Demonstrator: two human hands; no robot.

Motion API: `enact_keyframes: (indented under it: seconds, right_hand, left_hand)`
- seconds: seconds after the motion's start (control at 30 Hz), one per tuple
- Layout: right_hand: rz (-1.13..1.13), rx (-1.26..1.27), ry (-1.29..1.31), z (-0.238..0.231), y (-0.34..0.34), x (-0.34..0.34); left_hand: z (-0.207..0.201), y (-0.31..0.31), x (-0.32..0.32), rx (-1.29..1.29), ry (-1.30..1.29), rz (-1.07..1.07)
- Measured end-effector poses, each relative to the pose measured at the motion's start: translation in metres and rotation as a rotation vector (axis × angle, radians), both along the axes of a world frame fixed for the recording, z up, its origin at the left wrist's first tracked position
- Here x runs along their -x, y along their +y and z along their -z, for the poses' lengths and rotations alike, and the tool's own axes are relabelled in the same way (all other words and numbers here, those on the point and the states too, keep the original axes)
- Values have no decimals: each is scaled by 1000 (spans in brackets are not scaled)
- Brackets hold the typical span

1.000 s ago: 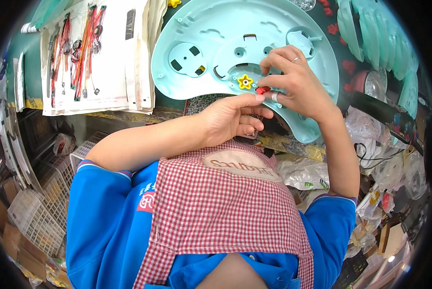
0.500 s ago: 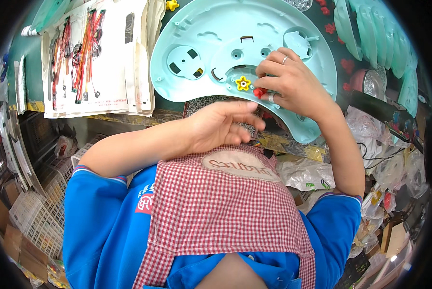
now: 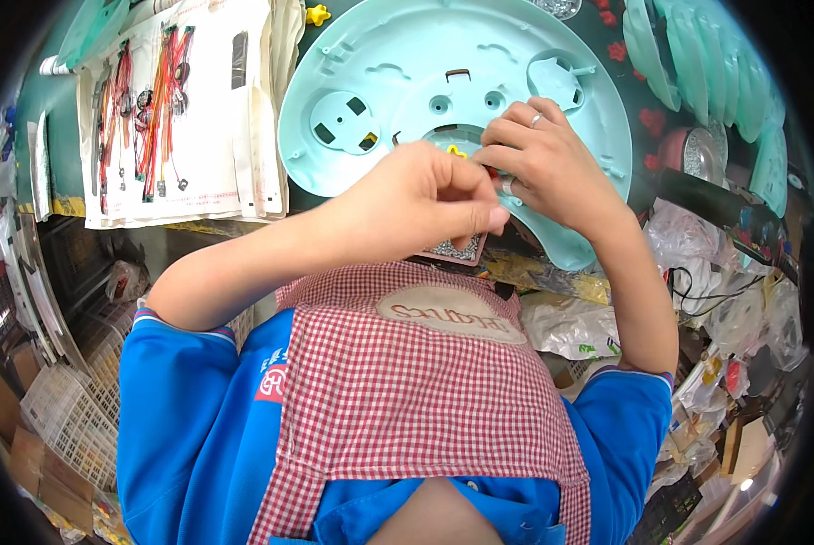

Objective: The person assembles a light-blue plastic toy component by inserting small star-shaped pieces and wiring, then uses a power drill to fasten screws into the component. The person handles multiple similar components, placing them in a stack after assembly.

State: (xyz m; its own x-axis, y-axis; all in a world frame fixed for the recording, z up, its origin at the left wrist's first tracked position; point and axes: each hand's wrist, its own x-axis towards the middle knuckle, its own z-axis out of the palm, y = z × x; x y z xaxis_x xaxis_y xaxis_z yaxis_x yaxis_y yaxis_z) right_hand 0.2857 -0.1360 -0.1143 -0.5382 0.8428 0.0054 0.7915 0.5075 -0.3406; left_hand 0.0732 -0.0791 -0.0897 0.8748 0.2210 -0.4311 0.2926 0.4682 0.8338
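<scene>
A curved light-teal plastic shell [image 3: 398,109] lies on the bench in front of me, its moulded posts and cutouts facing up. My right hand [image 3: 547,168] rests over its near right part, fingers bent and closed around a small red plastic piece, mostly hidden beneath them. A yellow star-shaped piece [image 3: 457,151] sits in the shell beside those fingers, partly covered by my left hand. My left hand [image 3: 429,195] is held over the shell's near edge with thumb and forefinger pinched together, close to the right fingertips. What is in the pinch, if anything, is too small to make out.
Near the bench edge, a pinkish tray [image 3: 461,255] holds small metal pieces, probably screws. Wire bundles [image 3: 157,109] lie on white bags at left. Red pieces [image 3: 652,121] and stacked teal shells [image 3: 711,64] are at right. Another yellow star [image 3: 317,14] lies at the back.
My left hand has risen from below the shell's edge toward my right hand, and its loose fingers have closed into a pinch. My right hand has stayed nearly in place.
</scene>
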Motion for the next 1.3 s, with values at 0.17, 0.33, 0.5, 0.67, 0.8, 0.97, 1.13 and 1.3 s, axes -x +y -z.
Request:
enact_keyframes:
  seconds: [0.17,0.33,0.5,0.67,0.8,0.97,1.13,1.3]
  right_hand:
    - [-53,33,26,3,6,-2]
    - [-51,22,10,2,7,-2]
    - [-114,26,-37,-4,12,-1]
    - [298,407,642,-18,1,-8]
    - [651,874,1380,-21,-21,7]
    - [646,966,2001,-8,-44,26]
    - [755,1038,2211,-3,-53,17]
    - [635,1102,2369,-5,-51,26]
  left_hand:
    - [29,-30,11,993,207,-93]
    - [52,-40,-4,996,47,-409]
    - [54,-44,-6,975,89,-405]
    - [17,-15,10,529,59,237]
    - [2,2,-8,-1187,-299,-366]
    - [5,11,-20,-1583,-304,-314]
    - [3,15,-24,-1669,-300,-162]
    - [-1,10,-37,-1873,-345,-111]
